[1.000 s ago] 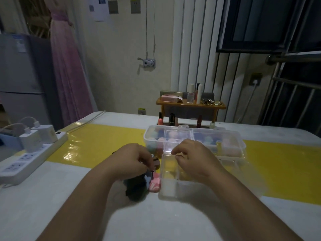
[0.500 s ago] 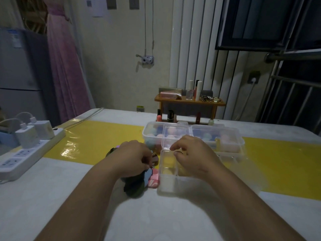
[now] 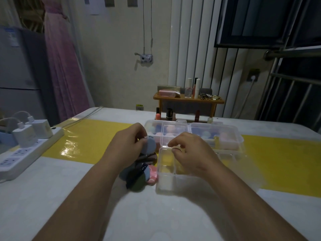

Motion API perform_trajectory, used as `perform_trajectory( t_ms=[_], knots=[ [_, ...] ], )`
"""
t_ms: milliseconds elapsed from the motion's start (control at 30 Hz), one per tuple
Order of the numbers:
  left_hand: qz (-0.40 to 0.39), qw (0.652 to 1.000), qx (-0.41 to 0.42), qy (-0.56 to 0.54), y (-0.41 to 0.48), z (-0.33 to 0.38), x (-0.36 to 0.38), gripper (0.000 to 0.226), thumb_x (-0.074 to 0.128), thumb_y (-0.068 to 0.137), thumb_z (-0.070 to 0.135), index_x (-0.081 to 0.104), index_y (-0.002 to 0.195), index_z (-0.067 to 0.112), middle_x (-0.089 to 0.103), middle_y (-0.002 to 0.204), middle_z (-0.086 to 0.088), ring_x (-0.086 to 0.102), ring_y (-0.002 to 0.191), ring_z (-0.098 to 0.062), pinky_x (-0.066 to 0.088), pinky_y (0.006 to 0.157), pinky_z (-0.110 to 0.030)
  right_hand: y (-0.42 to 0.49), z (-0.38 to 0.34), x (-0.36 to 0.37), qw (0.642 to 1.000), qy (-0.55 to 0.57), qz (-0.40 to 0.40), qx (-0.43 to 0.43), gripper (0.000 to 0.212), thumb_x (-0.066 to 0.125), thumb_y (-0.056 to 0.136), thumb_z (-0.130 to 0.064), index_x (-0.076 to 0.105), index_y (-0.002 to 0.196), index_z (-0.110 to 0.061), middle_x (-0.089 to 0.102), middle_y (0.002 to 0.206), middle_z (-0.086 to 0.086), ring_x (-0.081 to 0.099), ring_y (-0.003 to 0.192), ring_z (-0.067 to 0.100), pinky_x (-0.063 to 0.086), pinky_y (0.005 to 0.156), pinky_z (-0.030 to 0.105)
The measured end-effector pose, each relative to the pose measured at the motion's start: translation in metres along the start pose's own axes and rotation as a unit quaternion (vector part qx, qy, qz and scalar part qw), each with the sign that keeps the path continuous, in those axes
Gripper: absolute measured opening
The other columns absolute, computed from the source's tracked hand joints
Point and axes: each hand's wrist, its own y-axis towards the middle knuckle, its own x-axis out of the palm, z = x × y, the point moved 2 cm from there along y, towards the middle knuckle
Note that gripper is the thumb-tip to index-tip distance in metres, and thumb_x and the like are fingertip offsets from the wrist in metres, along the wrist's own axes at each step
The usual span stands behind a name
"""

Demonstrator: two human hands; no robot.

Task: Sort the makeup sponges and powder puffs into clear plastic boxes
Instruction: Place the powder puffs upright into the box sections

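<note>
Now, left hand point(image 3: 129, 145): up off the heap, fingers point(image 3: 142, 140) pinching a round blue-grey puff point(image 3: 150, 145) by its edge. Half a second ago this hand sat low on the heap with nothing lifted.
Blue-grey puff: in the air above the pile point(image 3: 139, 174), just left of the near box point(image 3: 165, 187) and not yet over any compartment.
Right hand point(image 3: 189, 152): at the near box's far-left corner, barely moved, fingers curled at the rim. Whether they truly pinch the plastic, I cannot tell.
Near box: on the desk point(image 3: 156, 216), looks open on top, with blurred yellowish shapes in its left compartments.
Far box point(image 3: 217, 129): just behind, lid on, pastel pieces showing through.
Pile: dark, grey and pink pieces lying on the desk against the near box's left wall.
Meaning: one piece is picked and the sort is mid-cycle. The next move is probably a short carry right and a drop into a compartment. Several pieces remain, so the job is nowhere near done.
Watch: the soft puff is held only by its edge and could flop or slip, and a nudge could slide the light box.
</note>
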Motion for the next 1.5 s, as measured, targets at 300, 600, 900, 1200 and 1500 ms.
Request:
perform_trajectory(
  t_ms=[300,600,900,1200,1500],
  knots=[
    [0.052,0.981,-0.048,-0.179,-0.002,0.007,0.014,0.013,0.067,0.090,0.013,0.056,0.084,0.017,0.063,0.084,-0.002,0.063,0.078,-0.018,0.050,0.061,-0.025,-0.002,-0.002,0.000,0.997,0.069,0.020,-0.040,0.018,0.053,0.099,-0.032,0.049,0.110,-0.046,0.056,0.112,-0.020,0.054,0.102,0.003,0.052,0.087,0.031],
    [-0.008,0.970,-0.047,-0.238,-0.004,0.012,0.021,0.010,0.068,0.090,0.015,0.060,0.085,0.019,0.070,0.083,-0.002,0.068,0.077,-0.018,0.054,0.064,-0.025,-0.003,0.001,-0.006,0.983,0.159,0.079,-0.047,0.022,0.060,0.094,-0.018,0.060,0.095,-0.040,0.058,0.094,-0.022,0.053,0.088,-0.005,0.040,0.068,0.015],
    [-0.095,0.985,-0.027,-0.140,-0.009,0.020,0.026,0.013,0.067,0.089,0.011,0.077,0.090,0.019,0.067,0.083,0.015,0.065,0.084,-0.002,0.056,0.082,-0.031,-0.007,-0.001,-0.019,0.972,0.210,0.104,-0.028,0.028,0.062,0.086,-0.007,0.062,0.082,-0.035,0.061,0.081,-0.012,0.055,0.077,-0.002,0.048,0.061,0.014],
    [-0.093,0.976,-0.068,-0.187,-0.009,0.017,0.027,0.028,0.067,0.089,0.009,0.072,0.076,0.033,0.072,0.078,0.012,0.068,0.081,-0.007,0.058,0.077,-0.027,-0.007,-0.007,-0.004,0.992,0.128,-0.021,0.003,0.013,0.062,0.083,-0.020,0.068,0.082,-0.032,0.064,0.080,-0.010,0.059,0.076,0.008,0.054,0.069,0.029],
    [-0.083,0.978,-0.092,-0.166,-0.007,0.012,0.026,0.020,0.065,0.089,0.007,0.078,0.091,0.021,0.074,0.084,0.003,0.070,0.081,-0.013,0.060,0.080,-0.037,-0.005,-0.012,0.000,0.994,0.061,-0.090,-0.006,0.015,0.066,0.089,-0.025,0.074,0.097,-0.034,0.068,0.089,-0.016,0.058,0.081,0.001,0.050,0.074,0.024]
  ],
)
